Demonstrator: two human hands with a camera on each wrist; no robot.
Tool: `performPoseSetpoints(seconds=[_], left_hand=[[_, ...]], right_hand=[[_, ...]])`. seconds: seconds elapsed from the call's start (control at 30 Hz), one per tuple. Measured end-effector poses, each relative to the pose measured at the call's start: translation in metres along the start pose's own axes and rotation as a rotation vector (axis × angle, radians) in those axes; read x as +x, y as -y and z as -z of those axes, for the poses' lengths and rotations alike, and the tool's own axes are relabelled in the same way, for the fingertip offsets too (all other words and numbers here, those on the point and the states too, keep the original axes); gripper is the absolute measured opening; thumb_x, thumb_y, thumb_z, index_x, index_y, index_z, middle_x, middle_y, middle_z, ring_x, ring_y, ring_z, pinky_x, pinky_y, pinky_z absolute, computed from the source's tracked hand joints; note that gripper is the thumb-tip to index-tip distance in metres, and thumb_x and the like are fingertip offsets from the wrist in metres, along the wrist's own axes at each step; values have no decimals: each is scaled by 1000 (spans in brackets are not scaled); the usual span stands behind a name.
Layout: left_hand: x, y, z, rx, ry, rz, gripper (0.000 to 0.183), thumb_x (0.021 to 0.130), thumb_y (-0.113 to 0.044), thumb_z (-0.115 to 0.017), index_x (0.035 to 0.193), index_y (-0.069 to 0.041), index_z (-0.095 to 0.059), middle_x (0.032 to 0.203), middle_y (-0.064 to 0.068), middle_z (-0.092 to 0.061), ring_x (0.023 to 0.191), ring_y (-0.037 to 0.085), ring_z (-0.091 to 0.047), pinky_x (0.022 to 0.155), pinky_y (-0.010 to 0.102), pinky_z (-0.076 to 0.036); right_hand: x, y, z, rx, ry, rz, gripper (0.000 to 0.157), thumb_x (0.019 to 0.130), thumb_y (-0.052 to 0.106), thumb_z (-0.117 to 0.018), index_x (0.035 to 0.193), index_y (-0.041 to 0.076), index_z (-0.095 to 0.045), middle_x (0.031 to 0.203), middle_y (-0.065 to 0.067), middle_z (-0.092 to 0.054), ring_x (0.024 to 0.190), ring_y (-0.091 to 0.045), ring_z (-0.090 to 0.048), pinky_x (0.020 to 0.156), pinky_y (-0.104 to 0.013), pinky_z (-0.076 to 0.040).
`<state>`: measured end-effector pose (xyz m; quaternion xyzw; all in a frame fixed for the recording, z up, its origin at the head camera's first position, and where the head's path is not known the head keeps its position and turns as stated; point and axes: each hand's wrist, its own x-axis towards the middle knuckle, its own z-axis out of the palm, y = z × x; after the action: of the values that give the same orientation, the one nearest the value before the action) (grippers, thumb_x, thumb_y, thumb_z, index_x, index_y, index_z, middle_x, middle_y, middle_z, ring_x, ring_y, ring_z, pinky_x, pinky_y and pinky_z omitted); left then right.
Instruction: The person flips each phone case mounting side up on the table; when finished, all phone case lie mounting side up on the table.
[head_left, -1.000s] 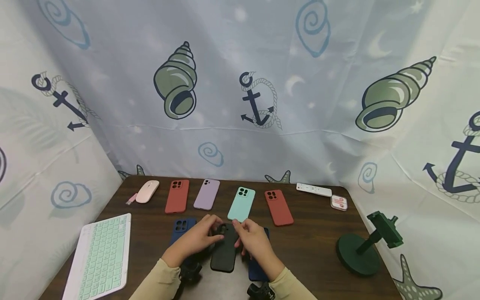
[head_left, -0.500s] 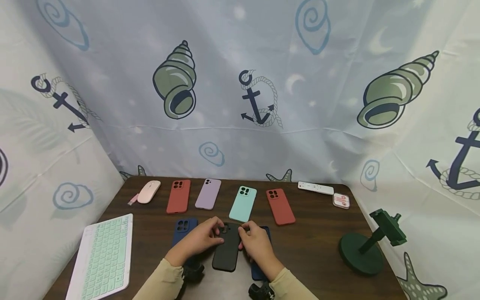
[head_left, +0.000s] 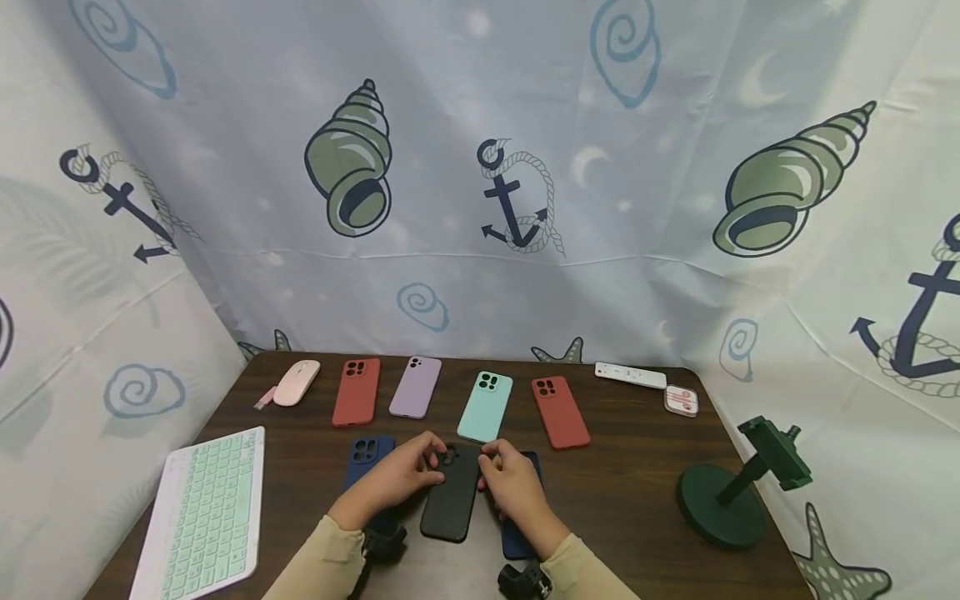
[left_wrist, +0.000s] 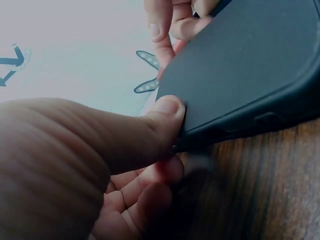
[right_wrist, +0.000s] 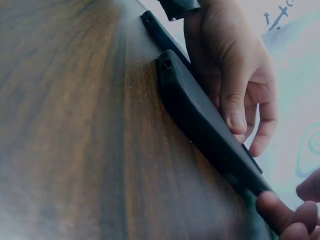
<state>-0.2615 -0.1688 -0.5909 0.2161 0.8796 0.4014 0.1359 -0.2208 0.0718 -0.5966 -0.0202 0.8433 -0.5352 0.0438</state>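
Note:
A black phone case (head_left: 450, 500) lies at the middle front of the table, its camera cutouts at the far end. My left hand (head_left: 401, 477) pinches its far left corner; in the left wrist view the thumb (left_wrist: 167, 112) is on top and fingers curl beneath the edge. At the far right corner, my right hand (head_left: 513, 487) holds the case between thumb and fingers. The right wrist view shows the case (right_wrist: 210, 130) from its side, with a slot in its near end. One blue phone case (head_left: 370, 454) is partly under my left forearm, another (head_left: 516, 542) beneath my right hand.
Behind my hands lie two red phone cases (head_left: 356, 392) (head_left: 560, 412), a lilac one (head_left: 415, 387) and a mint one (head_left: 485, 406). A keyboard (head_left: 202, 512) and mouse (head_left: 296, 383) are left. A remote (head_left: 630, 375), small white box (head_left: 681, 400) and green stand (head_left: 722, 508) are right.
My right hand's fingers have drawn in from a looser pose to the case's far right corner. The left hand keeps its hold. The head view has shifted slightly.

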Motion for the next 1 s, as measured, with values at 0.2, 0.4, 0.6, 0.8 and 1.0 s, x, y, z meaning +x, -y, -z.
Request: performPoseSetpoints(seconds=[0.2,0.4,0.6,0.8,1.0], left_hand=[[0,0,1,-8,-2,-26,33,93,-21,-75,121,-15,-58,99,3,-59,81,13,-54,68,27,-45],[-4,-2,3,-33,9,-5,33,94,-22,-74,122,-15,-58,104,4,-58,84,15,-55,71,28,-45],[-2,-4,4,-62,19,-10,36,93,-28,-75,121,-14,-59,113,7,-58,87,17,-55,73,28,-47],[-1,-4,5,-69,26,-22,38,92,-32,-75,122,-15,-59,114,10,-56,86,16,-56,69,28,-49],[-7,-16,4,-64,26,36,50,94,-44,-71,131,-15,-54,120,12,-53,102,21,-56,79,37,-49]], right_hand=[[-1,2,1,-53,-17,73,26,103,30,-58,125,17,-61,79,3,-67,40,-17,-58,38,-34,-47],[-3,-1,2,33,-1,158,26,104,27,-58,128,17,-61,84,-1,-69,43,-19,-61,45,-33,-50],[-2,-1,1,233,74,170,29,104,20,-57,132,19,-55,86,-12,-66,48,-33,-64,38,-44,-50],[3,-3,0,300,157,135,32,104,17,-56,135,19,-48,90,-20,-65,57,-42,-65,40,-49,-51],[2,-4,0,309,198,144,37,104,24,-58,139,22,-46,95,-26,-66,64,-44,-67,38,-48,-50]])
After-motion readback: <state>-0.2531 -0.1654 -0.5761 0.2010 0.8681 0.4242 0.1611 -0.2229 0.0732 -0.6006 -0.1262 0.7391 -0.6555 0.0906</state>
